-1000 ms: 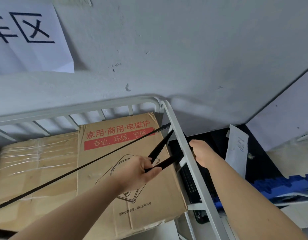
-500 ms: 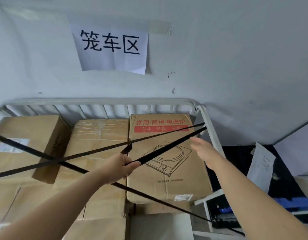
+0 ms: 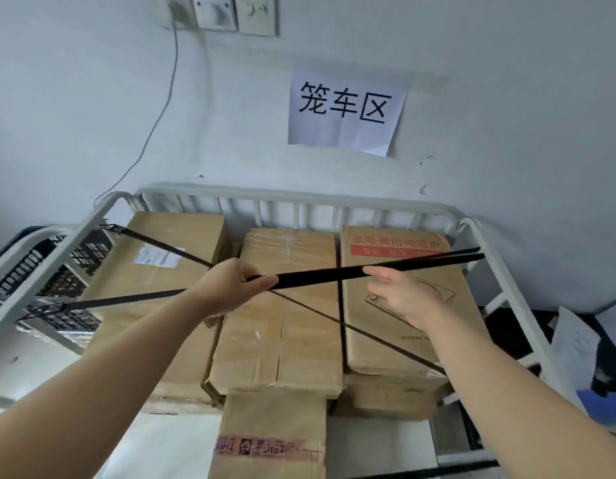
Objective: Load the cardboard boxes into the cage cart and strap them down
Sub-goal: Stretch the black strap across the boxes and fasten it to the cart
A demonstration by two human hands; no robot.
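Observation:
Three cardboard boxes stand side by side in the white cage cart (image 3: 299, 197): a plain left box (image 3: 168, 257), a taped middle box (image 3: 282, 326) and a right box (image 3: 399, 243) with red print. A further box (image 3: 272, 437) stands in front, lower. A black strap (image 3: 320, 276) runs from the cart's left rail to its right rail, doubled on the right. My left hand (image 3: 230, 288) is shut on this strap above the boxes. My right hand (image 3: 399, 295) hovers just below the strap with fingers apart. A second black strap (image 3: 386, 344) crosses diagonally beneath.
The cart stands against a white wall with a paper sign (image 3: 344, 112) and switch plates (image 3: 234, 12) above. Black crates (image 3: 54, 271) sit beyond the left rail. A dark area with papers (image 3: 572, 344) lies to the right of the cart.
My view swung left from the cart's right rail to the whole load. My left hand pulled the strap leftward from the right rail; my right hand left the rail and came under the strap.

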